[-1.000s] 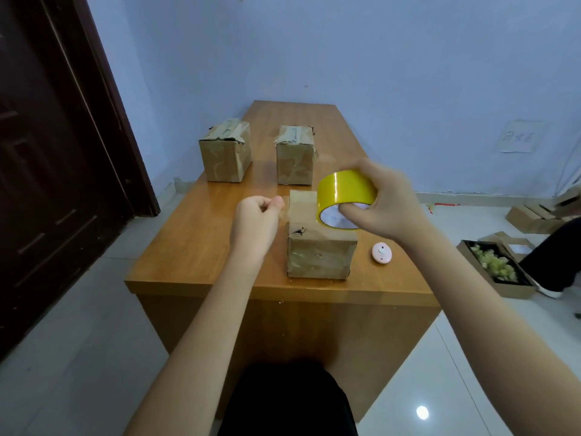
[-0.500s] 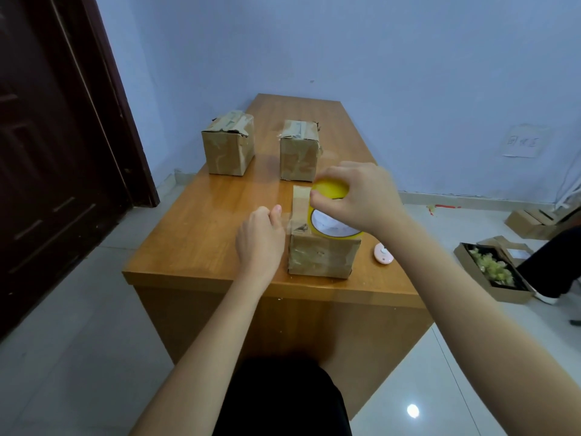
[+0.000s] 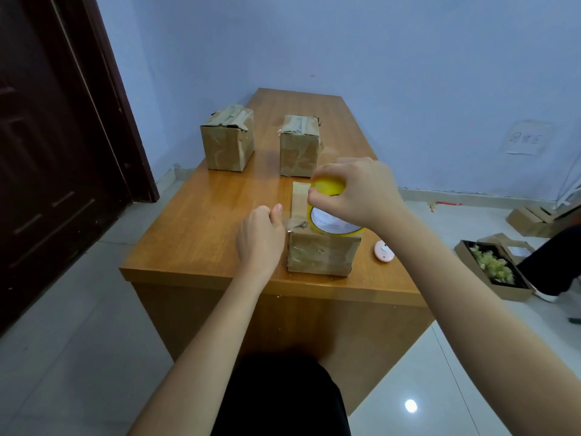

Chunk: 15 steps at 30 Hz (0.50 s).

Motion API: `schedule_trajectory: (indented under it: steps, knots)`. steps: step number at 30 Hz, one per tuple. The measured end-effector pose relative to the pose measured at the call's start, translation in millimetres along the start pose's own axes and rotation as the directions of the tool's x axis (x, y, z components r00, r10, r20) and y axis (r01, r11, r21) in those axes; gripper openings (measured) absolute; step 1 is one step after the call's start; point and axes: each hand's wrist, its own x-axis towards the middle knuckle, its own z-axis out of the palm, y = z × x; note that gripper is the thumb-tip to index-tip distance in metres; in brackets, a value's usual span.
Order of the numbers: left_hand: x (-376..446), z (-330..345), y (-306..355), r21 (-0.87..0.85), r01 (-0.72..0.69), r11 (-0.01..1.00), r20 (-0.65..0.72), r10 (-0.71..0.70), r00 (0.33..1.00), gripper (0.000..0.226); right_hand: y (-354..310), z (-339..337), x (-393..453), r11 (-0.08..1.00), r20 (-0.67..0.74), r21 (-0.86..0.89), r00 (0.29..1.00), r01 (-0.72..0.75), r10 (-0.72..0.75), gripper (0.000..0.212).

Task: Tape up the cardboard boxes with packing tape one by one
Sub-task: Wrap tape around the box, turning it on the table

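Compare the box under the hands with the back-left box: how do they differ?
The near box sits at the table's front edge, the back-left box farther off. The near box has the yellow tape roll on it, held by the right hand; the back-left box is untouched. Both are brown taped cardboard.

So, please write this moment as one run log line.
step: taping near box | right hand: holds tape roll on box | left hand: pinches tape end

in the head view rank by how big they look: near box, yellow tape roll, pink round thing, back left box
1. near box and back left box: look alike, and distance differs, so unranked
2. yellow tape roll, partly hidden by the right hand
3. pink round thing
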Motion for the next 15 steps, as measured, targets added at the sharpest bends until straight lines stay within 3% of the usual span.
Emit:
schedule_trajectory:
  steps: [15]
  knots:
    - [-11, 15, -2, 0.036, 0.047, 0.998, 0.070, -0.049, 0.996, 0.038, -2, 2, 9, 0.997, 0.118, -0.077, 0.993, 0.006, 0.003, 0.027]
